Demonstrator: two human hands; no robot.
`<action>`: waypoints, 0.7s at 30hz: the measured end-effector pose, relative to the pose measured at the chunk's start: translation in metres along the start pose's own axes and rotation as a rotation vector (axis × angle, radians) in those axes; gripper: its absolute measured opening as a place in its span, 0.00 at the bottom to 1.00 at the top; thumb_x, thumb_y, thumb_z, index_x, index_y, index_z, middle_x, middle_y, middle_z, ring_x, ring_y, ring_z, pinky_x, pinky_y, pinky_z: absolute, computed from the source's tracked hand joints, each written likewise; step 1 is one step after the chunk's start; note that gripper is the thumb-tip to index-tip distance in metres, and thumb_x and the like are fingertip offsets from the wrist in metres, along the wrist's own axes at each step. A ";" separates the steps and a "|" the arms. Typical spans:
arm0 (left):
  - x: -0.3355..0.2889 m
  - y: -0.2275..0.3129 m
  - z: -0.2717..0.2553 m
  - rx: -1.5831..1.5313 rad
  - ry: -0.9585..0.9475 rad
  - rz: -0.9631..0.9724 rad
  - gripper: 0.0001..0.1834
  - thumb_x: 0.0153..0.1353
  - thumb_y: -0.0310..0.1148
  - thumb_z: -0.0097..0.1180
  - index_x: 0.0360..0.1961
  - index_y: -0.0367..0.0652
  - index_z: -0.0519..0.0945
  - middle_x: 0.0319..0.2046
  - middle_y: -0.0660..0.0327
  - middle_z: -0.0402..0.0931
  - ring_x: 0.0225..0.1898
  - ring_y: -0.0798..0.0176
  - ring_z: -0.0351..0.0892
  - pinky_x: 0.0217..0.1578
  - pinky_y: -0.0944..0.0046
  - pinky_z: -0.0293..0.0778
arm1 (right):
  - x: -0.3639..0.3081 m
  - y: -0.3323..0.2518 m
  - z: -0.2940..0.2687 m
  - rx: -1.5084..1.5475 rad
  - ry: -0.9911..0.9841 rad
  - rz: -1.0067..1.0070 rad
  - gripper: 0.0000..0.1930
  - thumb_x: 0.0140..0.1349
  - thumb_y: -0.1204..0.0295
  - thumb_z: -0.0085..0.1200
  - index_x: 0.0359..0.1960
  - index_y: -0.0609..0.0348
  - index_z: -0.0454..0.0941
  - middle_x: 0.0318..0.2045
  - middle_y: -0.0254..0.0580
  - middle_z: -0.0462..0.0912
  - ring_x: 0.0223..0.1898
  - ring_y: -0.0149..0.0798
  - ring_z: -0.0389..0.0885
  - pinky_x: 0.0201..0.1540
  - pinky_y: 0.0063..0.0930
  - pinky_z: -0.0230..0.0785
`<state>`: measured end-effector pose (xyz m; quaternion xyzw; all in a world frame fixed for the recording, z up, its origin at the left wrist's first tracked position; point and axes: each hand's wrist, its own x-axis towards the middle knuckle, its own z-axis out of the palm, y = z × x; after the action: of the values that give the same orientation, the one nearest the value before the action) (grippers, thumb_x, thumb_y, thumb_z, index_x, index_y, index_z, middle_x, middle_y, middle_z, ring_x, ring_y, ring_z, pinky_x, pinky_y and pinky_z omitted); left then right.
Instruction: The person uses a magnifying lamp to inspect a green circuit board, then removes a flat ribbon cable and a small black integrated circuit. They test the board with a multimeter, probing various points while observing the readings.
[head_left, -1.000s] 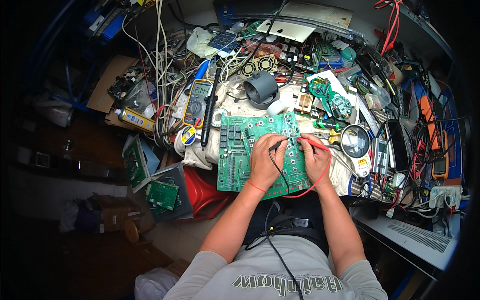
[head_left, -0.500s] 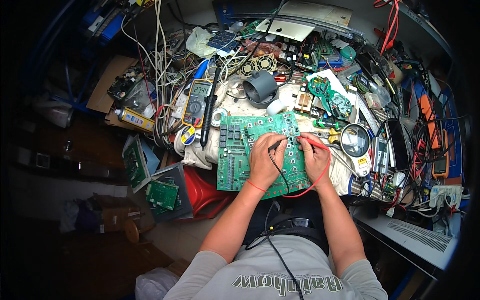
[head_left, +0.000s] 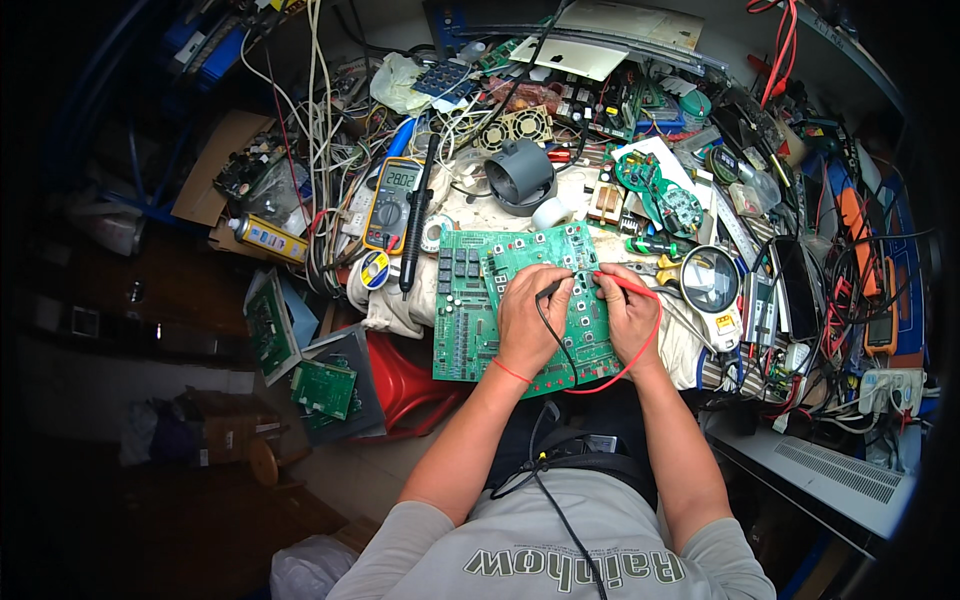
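Two green circuit boards lie overlapped at the bench's front edge, the upper circuit board (head_left: 545, 250) partly covering the lower circuit board (head_left: 458, 330). My left hand (head_left: 530, 315) is closed around a black test probe (head_left: 549, 291). In my right hand (head_left: 630, 315) is a red test probe (head_left: 622, 284), gripped with the fingers closed. Both tips point at the upper board, close together near its upper middle; whether they touch the same part is too small to tell. A yellow-and-grey multimeter (head_left: 390, 205) with a lit display stands to the left, behind the boards.
Right of the boards lie a magnifying glass (head_left: 709, 282), yellow-handled pliers (head_left: 655, 268) and a green-handled screwdriver (head_left: 652, 246). Behind are a grey cylindrical part (head_left: 522, 175) and a tape roll (head_left: 551, 214). A solder spool (head_left: 375, 270) and a black pen-shaped tool (head_left: 415, 235) lie by the multimeter. A red stool (head_left: 400, 385) stands below.
The reading on the multimeter display has changed slightly. Both hands and probes stay in almost the same place.
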<state>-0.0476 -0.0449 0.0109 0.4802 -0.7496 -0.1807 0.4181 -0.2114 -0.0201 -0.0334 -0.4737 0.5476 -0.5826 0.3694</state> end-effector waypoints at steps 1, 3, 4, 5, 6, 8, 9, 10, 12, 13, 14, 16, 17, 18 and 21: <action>0.000 0.000 0.000 0.002 -0.002 -0.002 0.09 0.72 0.33 0.62 0.44 0.40 0.87 0.41 0.52 0.87 0.50 0.46 0.85 0.51 0.52 0.79 | 0.000 0.000 0.000 0.010 0.000 -0.001 0.12 0.76 0.73 0.58 0.56 0.66 0.83 0.42 0.40 0.90 0.37 0.28 0.84 0.43 0.22 0.78; 0.000 0.001 0.000 0.004 0.001 -0.003 0.09 0.72 0.34 0.62 0.44 0.40 0.87 0.41 0.52 0.86 0.50 0.46 0.85 0.51 0.52 0.79 | 0.000 0.001 0.000 0.001 0.001 -0.012 0.12 0.76 0.73 0.58 0.56 0.66 0.83 0.42 0.40 0.90 0.37 0.28 0.84 0.43 0.22 0.78; 0.000 0.001 0.000 0.004 0.002 -0.004 0.09 0.72 0.34 0.62 0.44 0.40 0.87 0.41 0.52 0.86 0.50 0.46 0.85 0.51 0.52 0.79 | 0.000 0.001 0.000 0.005 0.001 -0.021 0.12 0.76 0.73 0.58 0.56 0.66 0.83 0.42 0.40 0.90 0.37 0.28 0.84 0.43 0.22 0.78; 0.000 0.001 0.000 -0.001 -0.001 -0.007 0.09 0.72 0.34 0.62 0.44 0.40 0.87 0.41 0.51 0.86 0.50 0.46 0.85 0.51 0.52 0.79 | 0.000 0.001 0.000 -0.001 0.000 -0.020 0.12 0.76 0.73 0.58 0.56 0.66 0.83 0.42 0.40 0.90 0.37 0.28 0.84 0.43 0.22 0.78; 0.000 0.001 0.000 -0.006 -0.004 -0.010 0.09 0.72 0.34 0.62 0.44 0.40 0.87 0.41 0.51 0.86 0.50 0.46 0.85 0.51 0.52 0.79 | 0.000 0.002 0.000 -0.001 -0.001 -0.020 0.12 0.76 0.73 0.58 0.56 0.66 0.83 0.42 0.40 0.90 0.37 0.28 0.83 0.43 0.22 0.78; 0.000 0.001 0.000 -0.012 -0.005 -0.009 0.09 0.72 0.34 0.62 0.45 0.39 0.87 0.41 0.51 0.86 0.50 0.46 0.85 0.51 0.52 0.79 | 0.001 0.002 0.000 -0.002 -0.003 -0.020 0.12 0.76 0.73 0.58 0.56 0.66 0.83 0.42 0.40 0.89 0.37 0.28 0.83 0.43 0.22 0.78; 0.001 0.001 0.000 -0.012 -0.004 -0.007 0.09 0.72 0.34 0.62 0.45 0.39 0.87 0.41 0.51 0.86 0.50 0.46 0.85 0.51 0.52 0.79 | 0.000 0.002 0.000 -0.002 -0.005 -0.020 0.12 0.76 0.73 0.58 0.56 0.66 0.83 0.42 0.40 0.89 0.37 0.28 0.83 0.43 0.22 0.78; 0.001 0.001 0.000 -0.013 -0.002 -0.004 0.09 0.72 0.34 0.62 0.45 0.39 0.87 0.41 0.51 0.86 0.49 0.46 0.85 0.51 0.52 0.79 | 0.000 0.002 0.000 0.002 -0.008 -0.021 0.12 0.76 0.73 0.58 0.56 0.66 0.83 0.42 0.40 0.89 0.37 0.28 0.83 0.43 0.22 0.78; 0.001 0.001 0.000 -0.010 -0.003 -0.005 0.09 0.72 0.34 0.62 0.45 0.39 0.87 0.41 0.51 0.86 0.49 0.46 0.85 0.51 0.52 0.79 | 0.000 0.002 -0.001 -0.004 -0.008 -0.013 0.12 0.76 0.73 0.58 0.56 0.66 0.83 0.42 0.40 0.89 0.37 0.28 0.83 0.43 0.22 0.78; 0.000 0.001 0.000 -0.010 -0.004 -0.006 0.09 0.72 0.34 0.62 0.45 0.39 0.87 0.41 0.51 0.86 0.49 0.46 0.85 0.51 0.52 0.79 | 0.000 0.002 -0.001 0.001 -0.010 -0.014 0.12 0.76 0.73 0.58 0.56 0.67 0.83 0.42 0.40 0.89 0.37 0.28 0.83 0.44 0.22 0.78; 0.000 0.001 0.000 -0.006 -0.002 -0.003 0.09 0.72 0.34 0.62 0.44 0.39 0.87 0.41 0.51 0.86 0.50 0.46 0.85 0.51 0.52 0.79 | 0.000 0.003 -0.001 -0.002 -0.009 -0.011 0.12 0.76 0.74 0.58 0.56 0.67 0.83 0.42 0.40 0.89 0.37 0.28 0.83 0.44 0.22 0.78; 0.000 0.001 0.000 -0.001 0.001 0.000 0.09 0.72 0.34 0.62 0.44 0.39 0.87 0.41 0.51 0.86 0.50 0.46 0.85 0.50 0.52 0.79 | 0.001 0.003 0.000 0.004 -0.007 -0.013 0.12 0.76 0.74 0.58 0.56 0.67 0.83 0.42 0.40 0.89 0.37 0.28 0.83 0.44 0.22 0.78; 0.000 0.001 0.000 0.002 -0.002 -0.001 0.09 0.72 0.34 0.62 0.44 0.39 0.87 0.41 0.51 0.86 0.50 0.46 0.85 0.51 0.52 0.79 | 0.001 0.003 0.000 0.008 -0.007 -0.012 0.12 0.76 0.74 0.58 0.56 0.67 0.83 0.42 0.40 0.89 0.37 0.28 0.83 0.44 0.22 0.78; 0.001 0.001 0.000 0.003 -0.004 -0.002 0.09 0.72 0.33 0.62 0.44 0.39 0.87 0.41 0.51 0.87 0.50 0.46 0.85 0.51 0.52 0.79 | 0.001 0.004 0.000 0.013 -0.008 -0.011 0.12 0.76 0.74 0.58 0.55 0.67 0.83 0.42 0.40 0.89 0.37 0.28 0.83 0.44 0.22 0.78; 0.000 0.001 0.000 0.002 -0.006 -0.009 0.09 0.72 0.33 0.61 0.44 0.39 0.87 0.41 0.52 0.87 0.50 0.46 0.85 0.51 0.52 0.79 | 0.001 0.003 0.000 0.007 -0.010 -0.009 0.12 0.76 0.74 0.58 0.55 0.67 0.83 0.42 0.40 0.89 0.37 0.28 0.84 0.44 0.22 0.78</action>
<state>-0.0479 -0.0448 0.0117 0.4833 -0.7489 -0.1832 0.4147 -0.2123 -0.0210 -0.0367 -0.4777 0.5415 -0.5837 0.3714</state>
